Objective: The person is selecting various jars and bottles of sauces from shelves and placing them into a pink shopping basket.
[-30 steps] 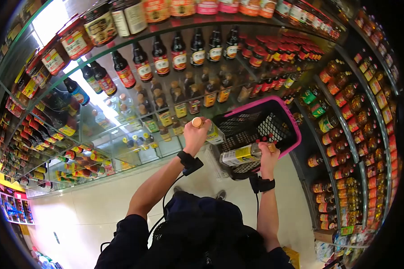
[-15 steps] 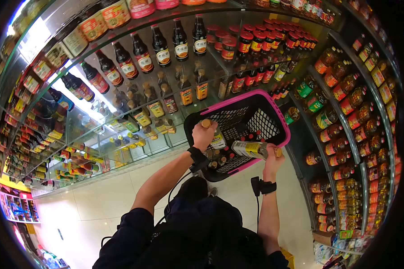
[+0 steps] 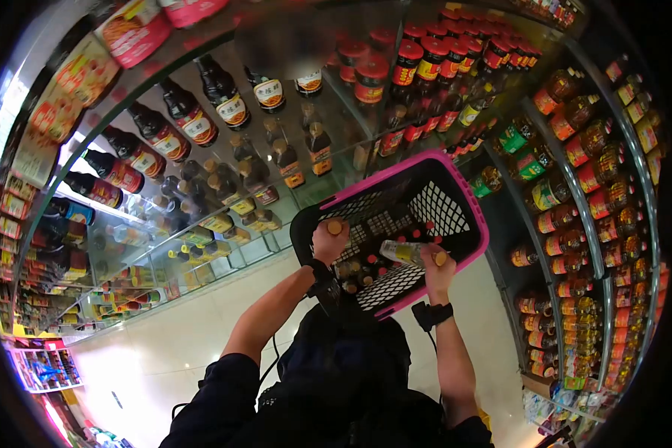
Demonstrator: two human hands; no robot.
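The left hand point(image 3: 328, 243) is closed in a grip on an upright bottle point(image 3: 335, 227) and the right hand point(image 3: 434, 270) on a lying bottle point(image 3: 402, 252), both low inside the pink-rimmed basket point(image 3: 396, 173). Neither is released yet. Shelves of sauce bottles point(image 3: 201, 127) stand far and left.
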